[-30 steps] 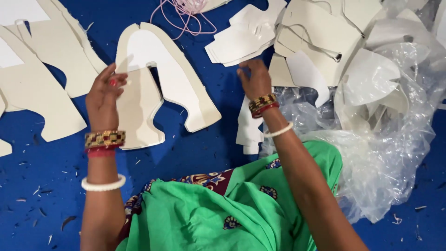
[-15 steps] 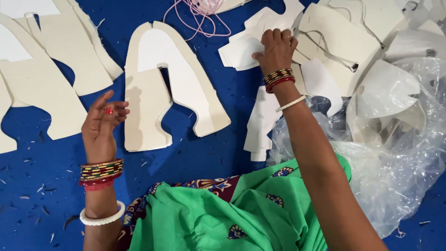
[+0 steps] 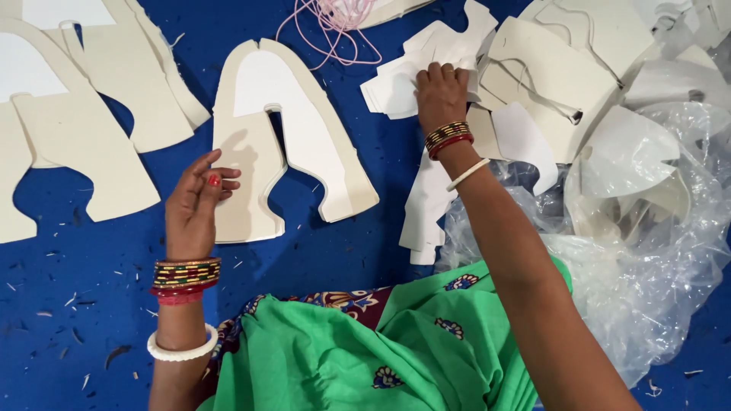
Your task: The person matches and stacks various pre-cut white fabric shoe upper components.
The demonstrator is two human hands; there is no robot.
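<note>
The right hand (image 3: 440, 93) pinches a stack of white cut-out pieces (image 3: 415, 72) lying on the blue mat (image 3: 91, 304), while the left hand (image 3: 194, 209) hovers open and empty beside a cream shoe-shaped piece (image 3: 304, 144).

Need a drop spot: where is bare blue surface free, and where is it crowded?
Free: blue surface left of the left hand; also between the arch-shaped cream piece and green garment. Crowded: white cutouts under the right hand, plastic sheet.
</note>
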